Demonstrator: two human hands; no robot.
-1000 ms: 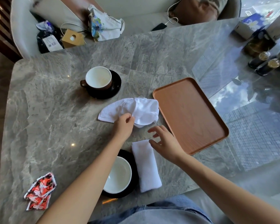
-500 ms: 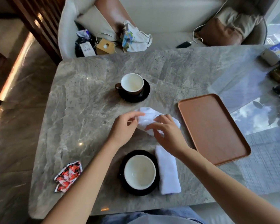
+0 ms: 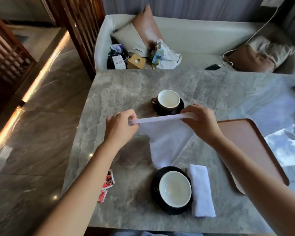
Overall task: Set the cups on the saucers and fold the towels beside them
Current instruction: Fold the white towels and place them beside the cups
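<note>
A white towel (image 3: 167, 140) hangs in the air above the grey marble table (image 3: 126, 92), stretched by its top edge. My left hand (image 3: 121, 126) pinches its left corner and my right hand (image 3: 201, 121) pinches its right corner. Its lower tip dangles just above the near black saucer (image 3: 154, 188), which holds a white-lined cup (image 3: 174, 189). A folded white towel (image 3: 201, 189) lies right of that saucer. At the far side, a second cup (image 3: 168, 100) stands on its own saucer (image 3: 180, 109).
A brown wooden tray (image 3: 249, 143) lies to the right, partly under my right forearm. Red snack packets (image 3: 106, 186) lie near the table's left edge. A sofa (image 3: 194, 41) with cushions, bags and a phone sits beyond the far edge.
The crumpled towel has been lifted off the table and pulled out wide between both hands. My head has moved back, so more of the sofa and floor shows.
</note>
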